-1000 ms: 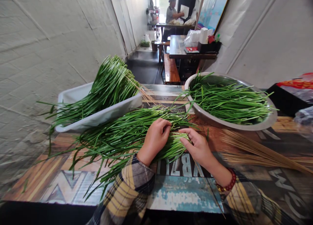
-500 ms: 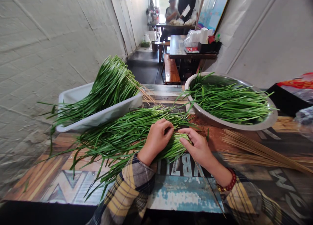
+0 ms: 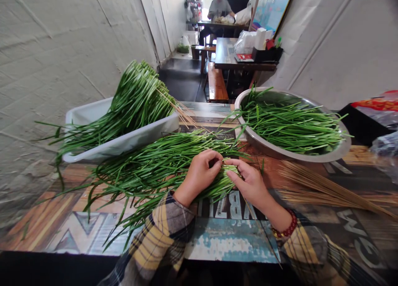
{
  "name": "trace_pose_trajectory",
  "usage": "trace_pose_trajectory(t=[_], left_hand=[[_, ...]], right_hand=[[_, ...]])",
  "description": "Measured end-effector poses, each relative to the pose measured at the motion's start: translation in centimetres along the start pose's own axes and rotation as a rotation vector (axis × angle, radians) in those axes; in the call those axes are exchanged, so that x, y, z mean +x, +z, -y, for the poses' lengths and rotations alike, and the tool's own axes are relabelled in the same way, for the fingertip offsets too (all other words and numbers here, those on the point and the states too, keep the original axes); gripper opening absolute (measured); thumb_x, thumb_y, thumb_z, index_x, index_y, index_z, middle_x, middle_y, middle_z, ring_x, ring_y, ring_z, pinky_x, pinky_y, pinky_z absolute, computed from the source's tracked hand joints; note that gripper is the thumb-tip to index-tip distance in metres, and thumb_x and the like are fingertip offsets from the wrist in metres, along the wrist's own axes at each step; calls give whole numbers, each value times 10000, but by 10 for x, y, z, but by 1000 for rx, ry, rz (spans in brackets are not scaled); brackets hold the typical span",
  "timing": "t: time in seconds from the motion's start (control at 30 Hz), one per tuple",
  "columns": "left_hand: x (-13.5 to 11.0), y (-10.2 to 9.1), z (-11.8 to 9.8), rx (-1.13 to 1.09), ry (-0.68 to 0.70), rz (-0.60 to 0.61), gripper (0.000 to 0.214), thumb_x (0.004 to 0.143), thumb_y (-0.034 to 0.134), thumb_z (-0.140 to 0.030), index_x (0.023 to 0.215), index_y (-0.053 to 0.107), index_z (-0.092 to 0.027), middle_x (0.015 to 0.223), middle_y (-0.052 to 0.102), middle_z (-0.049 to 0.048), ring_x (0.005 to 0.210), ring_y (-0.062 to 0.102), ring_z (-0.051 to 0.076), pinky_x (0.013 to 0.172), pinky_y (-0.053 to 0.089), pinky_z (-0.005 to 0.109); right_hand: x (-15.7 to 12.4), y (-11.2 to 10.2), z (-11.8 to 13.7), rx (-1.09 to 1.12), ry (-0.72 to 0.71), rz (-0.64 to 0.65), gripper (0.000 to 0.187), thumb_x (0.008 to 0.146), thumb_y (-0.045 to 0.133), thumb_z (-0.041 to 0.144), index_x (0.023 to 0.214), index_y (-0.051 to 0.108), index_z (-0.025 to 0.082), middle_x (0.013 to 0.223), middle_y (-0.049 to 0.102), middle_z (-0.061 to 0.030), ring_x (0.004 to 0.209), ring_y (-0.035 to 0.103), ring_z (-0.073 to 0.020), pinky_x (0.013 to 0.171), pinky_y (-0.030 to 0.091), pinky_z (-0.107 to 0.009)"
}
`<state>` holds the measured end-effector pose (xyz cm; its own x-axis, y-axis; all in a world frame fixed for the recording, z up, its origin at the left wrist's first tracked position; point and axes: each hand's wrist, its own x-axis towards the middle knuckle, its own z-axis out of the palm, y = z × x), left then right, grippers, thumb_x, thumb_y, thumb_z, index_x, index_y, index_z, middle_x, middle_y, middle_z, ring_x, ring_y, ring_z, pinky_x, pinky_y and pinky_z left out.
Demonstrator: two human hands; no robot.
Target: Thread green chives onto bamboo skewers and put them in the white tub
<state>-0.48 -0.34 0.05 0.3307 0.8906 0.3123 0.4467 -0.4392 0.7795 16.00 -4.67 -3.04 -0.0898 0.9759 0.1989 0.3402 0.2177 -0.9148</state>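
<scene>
Chives [image 3: 149,157] lie lengthwise across the table [image 3: 230,238], stem ends pointing right; the left hand [image 3: 199,172] is narrowly pinched over them, the right hand [image 3: 250,182] curled, thumb and forefinger parted; either's hold is unclear.

Moderate indoor light, backlit — bright opening [image 3: 207,2] at the far end blown out, person [image 3: 219,9] there dim, head pixelated. Glare on tabletop [image 3: 112,233] lower left, sheen on bench [image 3: 217,83]. Left hand [image 3: 200,170] and right hand [image 3: 249,183] reasonably sharp. Wide-angle stretch at edges — left wall [image 3: 46,70] smeared, plastic bag [image 3: 386,147] far right soft.
</scene>
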Motion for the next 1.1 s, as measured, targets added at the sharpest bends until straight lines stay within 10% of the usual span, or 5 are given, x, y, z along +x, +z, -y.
trace_pose_trajectory(t=[1.1], left_hand=[[0,-2,3,44,48,49,147,812,559,-101,754,677,-168,764,660,31,736,590,151,695,445,259]], right_hand=[[-1,1,-2,82,31,-7,380,852,583,264,1225,553,198,897,676,-38,757,626,-166,678,516,-286]])
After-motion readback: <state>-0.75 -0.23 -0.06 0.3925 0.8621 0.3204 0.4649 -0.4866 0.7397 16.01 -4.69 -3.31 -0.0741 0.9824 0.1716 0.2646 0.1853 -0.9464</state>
